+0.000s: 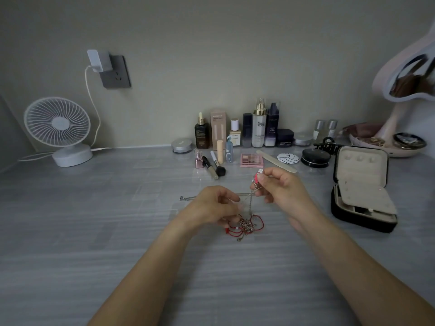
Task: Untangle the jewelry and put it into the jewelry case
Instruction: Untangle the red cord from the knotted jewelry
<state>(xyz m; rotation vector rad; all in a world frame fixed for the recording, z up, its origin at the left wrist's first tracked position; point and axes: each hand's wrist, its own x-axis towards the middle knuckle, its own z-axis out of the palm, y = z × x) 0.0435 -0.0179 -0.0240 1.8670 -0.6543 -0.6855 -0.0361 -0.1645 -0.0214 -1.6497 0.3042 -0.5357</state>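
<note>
Red cords and silver links make up the tangle [244,225], which lies on the table [117,220] just under and inward of the left hand [211,205]. That hand's fingers are curled down on the tangle's near edge, seemingly pinching a strand to anchor it. The right hand [284,188] is raised, with its thumb and fingertips closed on a thin chain [251,203]. The chain runs taut from the knot up to a pink charm [256,178] at the fingertips.

The step in hand looks like teasing one piece free, and nothing appears stowed yet. The next move probably calls for a gentle, steady draw while the left hand holds the knot down, easing loops rather than yanking.

The jewelry case [360,171] stands open well outward of the right hand. A loose chain [188,197] lies just beyond the left hand.

How the strands cross inside the knot is too fine and blurred to read. The left palm hides its own fingertips, and the case's compartments are partly covered by a flap.
</note>
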